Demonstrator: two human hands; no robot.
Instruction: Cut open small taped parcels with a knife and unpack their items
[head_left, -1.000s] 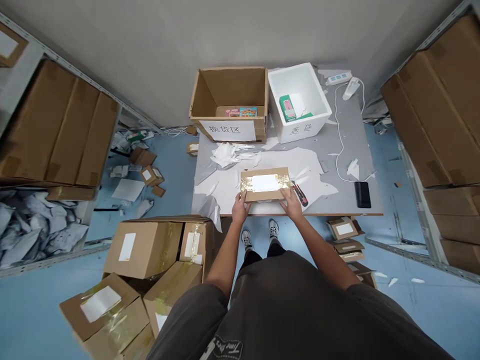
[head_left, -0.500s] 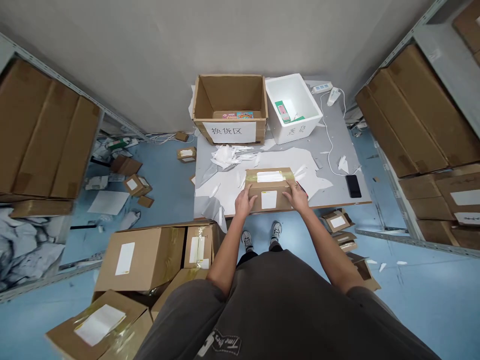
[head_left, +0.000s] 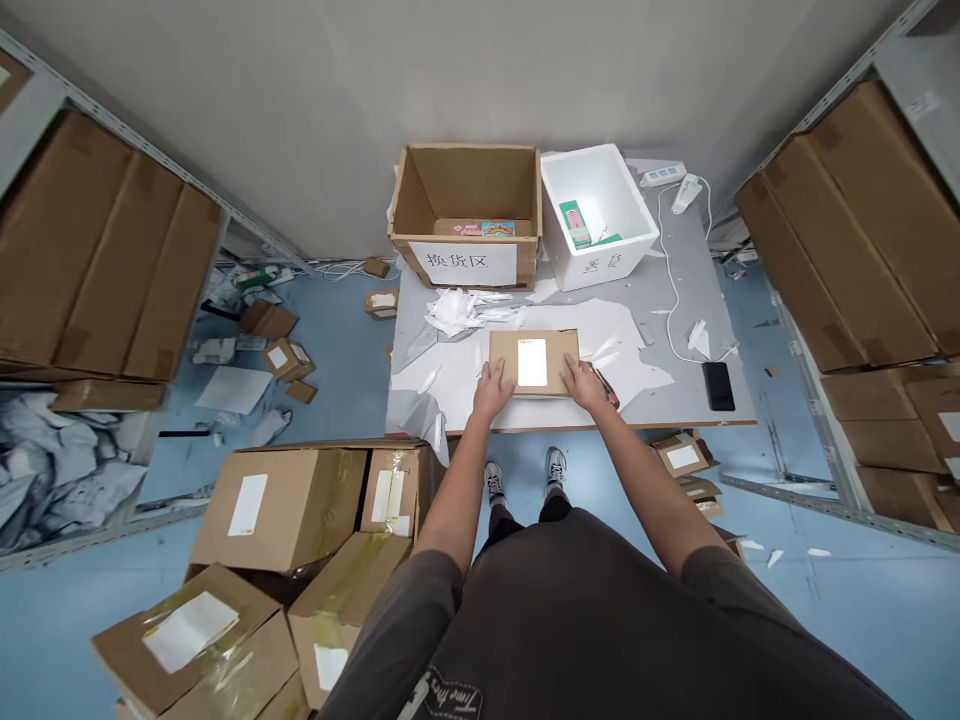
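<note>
- Grey tabletop (head_left: 705, 280) is spreading out under and beyond your hands, backing onto a plain grey wall (head_left: 450, 70), with a torn white sheet (head_left: 630, 375) covering its near part.
- Your hands are sitting apart, one at each end of a small carton (head_left: 559, 362): your left hand (head_left: 493, 390) is gripping its near left corner, your right hand (head_left: 582, 383) its right end.
- That carton is lying between your hands with a white label (head_left: 532, 362) facing up; from this high view you probably can't be sure whether its underside is touching the sheet.
- Just outside your right hand, a red and black cutter (head_left: 606, 388) is resting, partly hidden by that hand.
- Straight beyond your left hand, crumpled white paper (head_left: 454, 312) is lying in front of a brown box (head_left: 527, 262); a white foam bin (head_left: 600, 268) is standing beside it, beyond your right hand.
- Well to the right of your right hand, a black phone (head_left: 718, 387) is lying near the table edge.
- You seem to be steadying or positioning the carton; any move from this hold is calling for even pressure at both ends, and for your right fingers to be keeping clear of the cutter.
</note>
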